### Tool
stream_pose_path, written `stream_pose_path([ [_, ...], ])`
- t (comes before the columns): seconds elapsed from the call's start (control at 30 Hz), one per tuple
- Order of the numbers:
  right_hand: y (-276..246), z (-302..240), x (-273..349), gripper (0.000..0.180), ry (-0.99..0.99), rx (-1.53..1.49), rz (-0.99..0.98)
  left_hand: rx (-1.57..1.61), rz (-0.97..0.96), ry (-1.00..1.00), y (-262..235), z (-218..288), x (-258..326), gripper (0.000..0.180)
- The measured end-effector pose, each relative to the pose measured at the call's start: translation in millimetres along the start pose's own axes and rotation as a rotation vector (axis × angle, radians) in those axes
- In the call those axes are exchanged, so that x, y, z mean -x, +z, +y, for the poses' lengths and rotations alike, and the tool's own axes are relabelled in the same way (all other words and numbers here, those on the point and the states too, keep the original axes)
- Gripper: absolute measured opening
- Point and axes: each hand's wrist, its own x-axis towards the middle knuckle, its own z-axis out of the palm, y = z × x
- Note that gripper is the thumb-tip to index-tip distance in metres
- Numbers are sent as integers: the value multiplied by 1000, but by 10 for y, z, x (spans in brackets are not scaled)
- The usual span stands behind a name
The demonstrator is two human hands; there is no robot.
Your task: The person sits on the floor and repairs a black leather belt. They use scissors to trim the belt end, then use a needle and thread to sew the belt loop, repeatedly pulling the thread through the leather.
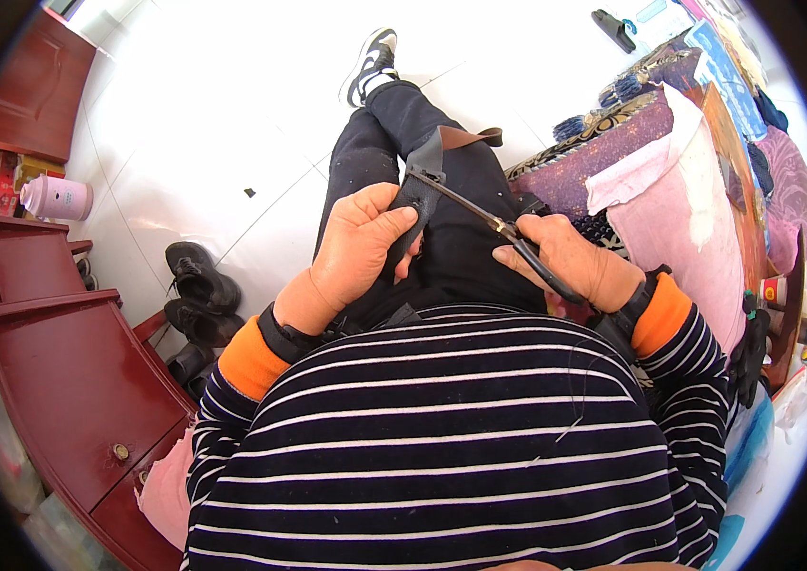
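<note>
White floor tiles (232, 114) lie under the seated person, whose left hand (361, 252) pinches a dark strap (420, 186) over the lap. Right hand (570, 259) grips scissors (480, 217), blades at the strap's edge; keeping the strap taut should give a cleaner cut.

The sweater (442, 428) has navy and white stripes with orange cuffs (249, 360). The strap (420, 186) is dark grey, its end brown. The scissors (508, 238) are black. The cabinet (61, 362) is glossy red-brown, the floor (232, 114) white, and the cloth (679, 209) pale pink.
</note>
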Motion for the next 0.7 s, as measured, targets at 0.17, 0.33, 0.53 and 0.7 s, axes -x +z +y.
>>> stream_pose_path([
  [0.17,27,54,-8,46,-3,52,-3,39,-4,8,-8,-17,-5,14],
  [0.33,10,57,-41,55,-47,77,-55,27,-12,7,-10,-26,-9,13],
  [0.53,-36,11,-100,58,18,84,-100,-16,-8,-1,-2,-28,-8,12],
  [0.7,-37,-10,-126,59,-3,143,-84,10,-27,10,9,-32,-2,12],
])
